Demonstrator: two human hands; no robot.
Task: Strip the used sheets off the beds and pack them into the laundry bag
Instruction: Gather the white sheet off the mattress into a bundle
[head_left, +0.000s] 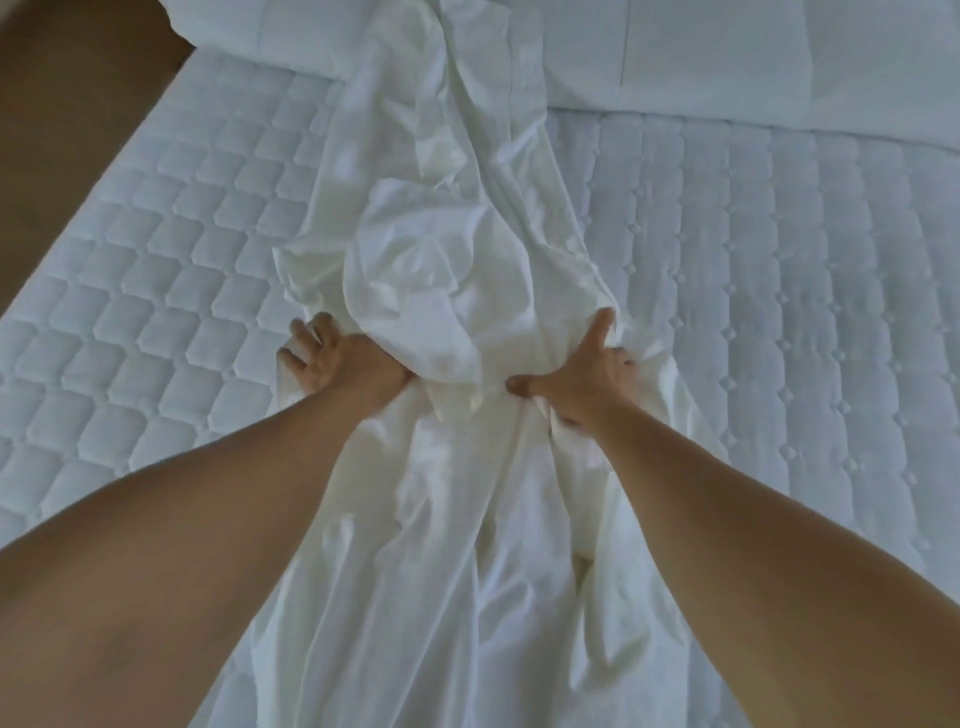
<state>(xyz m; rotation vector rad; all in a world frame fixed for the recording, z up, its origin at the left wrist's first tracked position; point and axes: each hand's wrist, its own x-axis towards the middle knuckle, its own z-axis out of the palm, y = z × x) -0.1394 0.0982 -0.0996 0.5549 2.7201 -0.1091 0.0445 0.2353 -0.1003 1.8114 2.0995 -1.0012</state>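
A white sheet (441, 270) lies bunched in a long crumpled strip down the middle of the bed, from the pillows to the near edge. A rounded lump of it bulges between my hands. My left hand (332, 358) presses against the lump's left side, fingers spread on the cloth. On the lump's right side my right hand (582, 379) has its thumb against the fabric, while its fingers close over a fold. The quilted mattress pad (171, 291) is bare on both sides of the sheet.
White pillows (701, 57) lie across the head of the bed at the top. Brown floor (67, 119) shows past the bed's left edge. No laundry bag is in view.
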